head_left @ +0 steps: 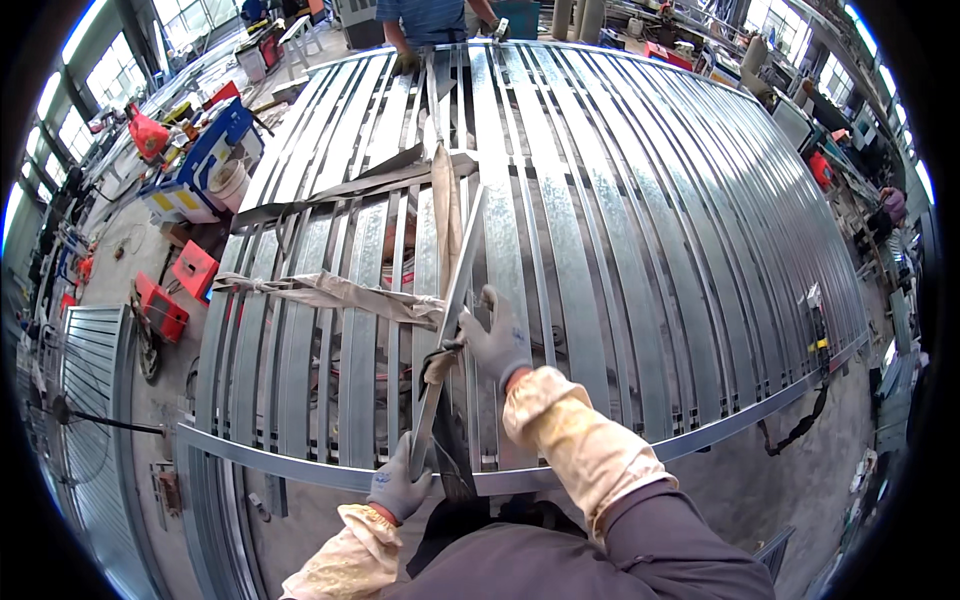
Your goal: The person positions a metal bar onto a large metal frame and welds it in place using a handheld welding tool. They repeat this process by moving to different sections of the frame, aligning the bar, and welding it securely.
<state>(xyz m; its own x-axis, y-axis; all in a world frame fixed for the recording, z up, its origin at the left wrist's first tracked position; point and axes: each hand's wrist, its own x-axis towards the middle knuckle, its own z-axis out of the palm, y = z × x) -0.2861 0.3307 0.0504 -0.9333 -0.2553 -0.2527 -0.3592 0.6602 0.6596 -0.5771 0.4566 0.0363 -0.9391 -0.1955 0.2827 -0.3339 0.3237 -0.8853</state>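
A long flat metal bar stands tilted over the near middle of a large galvanized steel slatted frame. My gloved left hand is closed round the bar's lower end, at the frame's near edge. Higher up, my gloved right hand is beside the bar with thumb and forefinger apart. Its thumb side is against the bar, and the other fingers are partly hidden. A dark knotted strap wraps the bar just left of this hand. Beige webbing runs left from there, and another beige strap runs away from me.
At the frame's far edge a person in a blue shirt rests a gloved hand on it. A blue bin, a white bucket and red boxes stand left. A tool with a cable hangs at the right edge.
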